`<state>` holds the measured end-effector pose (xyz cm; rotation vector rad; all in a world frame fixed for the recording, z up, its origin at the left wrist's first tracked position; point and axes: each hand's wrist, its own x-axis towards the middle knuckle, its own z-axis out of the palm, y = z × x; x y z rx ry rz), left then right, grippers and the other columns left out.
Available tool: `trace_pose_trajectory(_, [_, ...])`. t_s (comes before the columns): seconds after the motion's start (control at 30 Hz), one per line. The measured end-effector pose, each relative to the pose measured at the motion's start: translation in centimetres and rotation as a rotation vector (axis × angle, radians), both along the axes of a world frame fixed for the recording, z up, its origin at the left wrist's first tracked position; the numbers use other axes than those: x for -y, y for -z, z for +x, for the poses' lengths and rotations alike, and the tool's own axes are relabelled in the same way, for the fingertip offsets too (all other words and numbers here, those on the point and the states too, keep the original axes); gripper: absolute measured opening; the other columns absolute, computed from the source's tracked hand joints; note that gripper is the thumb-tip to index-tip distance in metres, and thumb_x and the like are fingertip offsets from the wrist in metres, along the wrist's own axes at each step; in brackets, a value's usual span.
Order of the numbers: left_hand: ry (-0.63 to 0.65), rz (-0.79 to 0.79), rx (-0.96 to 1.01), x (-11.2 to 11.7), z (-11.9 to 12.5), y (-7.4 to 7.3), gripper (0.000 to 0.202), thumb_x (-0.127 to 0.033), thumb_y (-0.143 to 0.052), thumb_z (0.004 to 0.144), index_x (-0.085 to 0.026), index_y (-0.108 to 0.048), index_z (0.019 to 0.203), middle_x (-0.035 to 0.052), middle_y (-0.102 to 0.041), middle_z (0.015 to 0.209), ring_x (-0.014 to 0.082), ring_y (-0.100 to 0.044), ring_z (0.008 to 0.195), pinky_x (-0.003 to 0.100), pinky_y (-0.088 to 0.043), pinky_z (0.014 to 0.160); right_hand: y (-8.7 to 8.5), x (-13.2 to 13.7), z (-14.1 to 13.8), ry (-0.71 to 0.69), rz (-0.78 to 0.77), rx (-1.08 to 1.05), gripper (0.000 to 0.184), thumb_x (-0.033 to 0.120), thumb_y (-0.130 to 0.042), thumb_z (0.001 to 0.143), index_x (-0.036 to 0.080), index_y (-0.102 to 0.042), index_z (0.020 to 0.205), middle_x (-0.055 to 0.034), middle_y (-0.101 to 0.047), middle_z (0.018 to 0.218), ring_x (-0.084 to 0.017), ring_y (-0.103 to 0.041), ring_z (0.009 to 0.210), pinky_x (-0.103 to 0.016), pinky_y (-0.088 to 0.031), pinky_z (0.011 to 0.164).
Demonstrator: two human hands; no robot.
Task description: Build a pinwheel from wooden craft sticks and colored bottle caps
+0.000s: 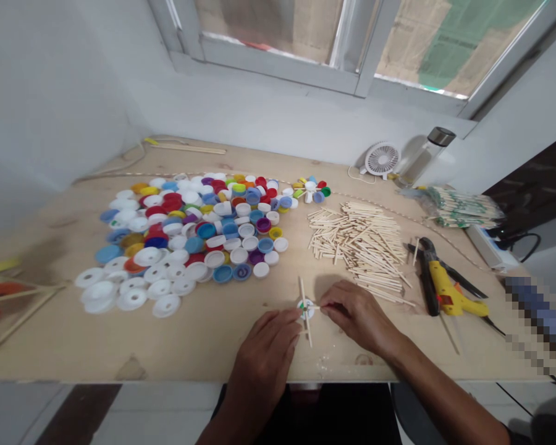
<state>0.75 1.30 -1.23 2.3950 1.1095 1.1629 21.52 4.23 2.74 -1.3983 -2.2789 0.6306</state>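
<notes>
A white bottle cap [309, 313] with a green mark lies near the table's front edge, with a long thin wooden stick [301, 287] across it. My left hand [266, 346] is closed at the cap's left side, its fingertips pressed against the edge and partly hiding it. A short stick end pokes out by those fingers. From the right, my right hand [359, 315] pinches a thin wooden stick [314, 308] level over the cap, its tip meeting the crossing stick. Just beyond this hand is a pile of wooden sticks [366, 235].
Many colored bottle caps [199, 228] spread over the left. A cap-and-stick wheel [310, 186] stands behind. Pliers [427, 272] and a yellow glue gun [447, 290] lie right. A small fan [382, 159], glass bottle [421, 157] and bagged sticks [466, 207] stand farther back.
</notes>
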Motion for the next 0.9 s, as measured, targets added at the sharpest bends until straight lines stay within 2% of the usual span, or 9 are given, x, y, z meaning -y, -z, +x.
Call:
trace_pose_trajectory(0.37, [0.013, -0.006, -0.001, 0.05, -0.15, -0.1, 0.027, -0.002, -0.048, 0.082, -0.018, -0.06, 0.101, 0.0094, -0.073, 0.104, 0.0194, -0.066, 0.103, 0.035, -0.048, 0.095, -0.18, -0.01, -0.06, -0.008, -0.004, 0.016, 0.013, 0.012, -0.053, 0.089, 0.019, -0.063, 0.083, -0.002, -0.063, 0.079, -0.016, -0.058, 0.077, -0.026, -0.042, 0.068])
trace_pose_trajectory(0.57, [-0.001, 0.058, -0.005, -0.16, 0.11, -0.25, 0.024, -0.003, -0.044, 0.085, -0.018, -0.058, 0.098, 0.0082, -0.073, 0.101, 0.0178, -0.067, 0.1, 0.036, -0.051, 0.091, 0.17, -0.04, 0.09, -0.009, 0.0, 0.018, 0.013, 0.013, -0.053, 0.09, 0.02, -0.062, 0.084, -0.0019, -0.063, 0.079, -0.016, -0.057, 0.076, -0.026, -0.042, 0.067])
trace_pose_trajectory(0.9, [-0.018, 0.08, -0.018, -0.06, 0.08, -0.07, 0.023, -0.003, -0.043, 0.086, -0.018, -0.057, 0.098, 0.0078, -0.073, 0.1, 0.0169, -0.067, 0.099, 0.036, -0.052, 0.09, 0.08, -0.05, 0.07, -0.03, 0.008, 0.025, 0.013, 0.016, -0.051, 0.093, 0.02, -0.061, 0.086, -0.0025, -0.062, 0.081, -0.016, -0.057, 0.079, -0.026, -0.042, 0.07])
